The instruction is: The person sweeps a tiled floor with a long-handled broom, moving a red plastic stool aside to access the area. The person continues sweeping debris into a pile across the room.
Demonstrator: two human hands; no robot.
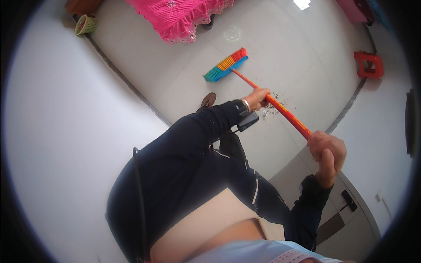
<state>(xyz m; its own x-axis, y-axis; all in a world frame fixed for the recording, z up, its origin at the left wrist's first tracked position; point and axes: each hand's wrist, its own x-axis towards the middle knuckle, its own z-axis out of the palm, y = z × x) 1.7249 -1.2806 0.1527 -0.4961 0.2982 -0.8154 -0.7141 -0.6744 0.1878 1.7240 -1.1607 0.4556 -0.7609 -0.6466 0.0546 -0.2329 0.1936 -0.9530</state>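
A broom with an orange handle (288,115) slants across the middle of the view. Its head (227,65) has green, yellow and red bristles on a blue base, and lies out ahead over the pale tiled floor (279,49). My left hand (258,98) grips the handle's lower part, a bracelet at its wrist. Higher up, my right hand (327,153) is closed round the handle's top end. Small dark debris (271,110) is scattered on the tiles beside and beneath my left hand, apart from the bristles.
A pink quilted cover (184,16) with a frilled hem hangs at the top. A green basket (86,25) stands by the left wall (65,115). On the right is a red plastic stool (369,64) near the wall. A door with a dark handle (349,200) is at lower right.
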